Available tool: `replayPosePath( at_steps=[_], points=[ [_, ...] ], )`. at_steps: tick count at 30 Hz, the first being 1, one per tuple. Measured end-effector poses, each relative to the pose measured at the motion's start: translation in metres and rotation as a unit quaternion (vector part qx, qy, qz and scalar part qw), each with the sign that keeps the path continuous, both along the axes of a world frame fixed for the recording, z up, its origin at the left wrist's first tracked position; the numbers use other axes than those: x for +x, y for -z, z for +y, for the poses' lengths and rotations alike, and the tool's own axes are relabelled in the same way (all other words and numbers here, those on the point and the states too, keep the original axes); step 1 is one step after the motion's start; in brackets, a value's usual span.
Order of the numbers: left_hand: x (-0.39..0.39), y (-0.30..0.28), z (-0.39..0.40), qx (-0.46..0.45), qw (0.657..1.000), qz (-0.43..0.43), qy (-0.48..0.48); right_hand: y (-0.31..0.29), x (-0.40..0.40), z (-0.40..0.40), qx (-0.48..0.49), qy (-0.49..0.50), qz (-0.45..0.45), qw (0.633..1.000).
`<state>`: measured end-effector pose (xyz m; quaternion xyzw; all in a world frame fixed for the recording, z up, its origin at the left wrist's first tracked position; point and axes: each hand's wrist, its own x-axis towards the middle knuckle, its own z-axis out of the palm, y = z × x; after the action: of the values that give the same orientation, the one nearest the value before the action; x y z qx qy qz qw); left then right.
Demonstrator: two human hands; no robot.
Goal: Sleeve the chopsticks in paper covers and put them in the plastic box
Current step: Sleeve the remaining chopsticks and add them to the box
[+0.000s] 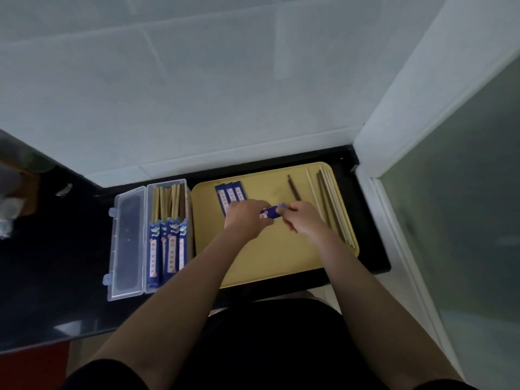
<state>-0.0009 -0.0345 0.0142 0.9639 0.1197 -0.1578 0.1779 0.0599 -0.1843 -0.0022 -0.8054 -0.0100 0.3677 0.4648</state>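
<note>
White wall tiles are rising behind a black counter (70, 277), where a yellow tray (267, 263) is lying beside the clear plastic box (168, 237) with its lid (126, 243) folded open to the left. Several sleeved chopsticks (166, 249) are already standing in the box, so the job is looking partly done. Over the tray's middle, the left hand (247, 220) and right hand (304, 219) are both pinching one blue paper cover (271, 213); whether chopsticks are entering it is too blurred to tell. Spare covers (230, 197) are waiting near the tray's far left corner. Bare chopsticks (329, 204) are lying along its right edge, and one dark chopstick (294, 187) is sitting near the far edge, all still needing sleeves.
</note>
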Motion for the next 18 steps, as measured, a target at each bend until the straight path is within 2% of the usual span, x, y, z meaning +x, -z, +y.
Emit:
replayPosePath(
  at_steps=[3,5,6,7,9,11,12,13,15,18],
  points=[
    [0.013,0.003,-0.023,-0.085,0.996,0.027,-0.032,0.009,0.016,-0.032,-0.031,0.098,-0.030,0.994],
    [0.019,0.009,-0.036,-0.156,0.985,0.036,-0.072,0.021,0.025,-0.055,-0.146,0.076,-0.109,0.980],
    [0.020,0.012,-0.041,-0.225,0.966,0.044,-0.122,0.026,0.025,-0.063,-0.206,0.049,-0.135,0.968],
    [0.022,0.013,-0.047,-0.313,0.930,0.059,-0.185,0.031,0.024,-0.071,-0.250,0.025,-0.147,0.957],
    [0.024,0.010,-0.055,-0.474,0.825,0.099,-0.292,0.044,0.015,-0.078,-0.298,-0.013,-0.166,0.940],
    [0.024,0.007,-0.059,-0.567,0.740,0.130,-0.339,0.051,0.008,-0.078,-0.321,-0.044,-0.188,0.927],
    [0.023,0.007,-0.060,-0.595,0.712,0.135,-0.349,0.053,0.007,-0.076,-0.324,-0.052,-0.193,0.925],
    [0.023,0.007,-0.058,-0.613,0.692,0.135,-0.356,0.053,0.008,-0.072,-0.325,-0.058,-0.192,0.924],
    [0.022,0.004,-0.057,-0.626,0.674,0.129,-0.370,0.052,0.011,-0.068,-0.321,-0.073,-0.173,0.928],
    [0.020,0.000,-0.053,-0.616,0.674,0.118,-0.390,0.047,0.015,-0.066,-0.298,-0.072,-0.144,0.941]
  ],
)
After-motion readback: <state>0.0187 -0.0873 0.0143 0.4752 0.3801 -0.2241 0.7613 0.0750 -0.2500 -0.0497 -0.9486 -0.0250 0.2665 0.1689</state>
